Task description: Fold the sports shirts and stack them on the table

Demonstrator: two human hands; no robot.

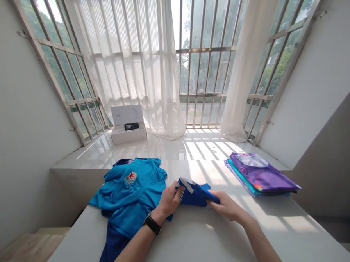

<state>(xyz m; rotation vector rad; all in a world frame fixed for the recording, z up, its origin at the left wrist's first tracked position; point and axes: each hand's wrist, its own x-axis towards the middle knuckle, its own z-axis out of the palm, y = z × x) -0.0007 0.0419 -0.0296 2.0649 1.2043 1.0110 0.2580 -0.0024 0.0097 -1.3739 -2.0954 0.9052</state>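
Observation:
Between my hands is a royal-blue folded garment with white lettering and a white stripe; its exact kind I cannot make out. My left hand, with a black watch on the wrist, grips its left end. At the right end, the fingers of my right hand are closed on the edge. The cloth is held just over the white table. Left of it lies a loose heap of clothes: a bright blue shirt with a red-star badge on top, and dark blue cloth underneath.
A stack of folded garments, a purple one on top, lies at the right of the table. Behind the table, an open white box with a black item sits on the windowsill. White curtains hang before the barred window.

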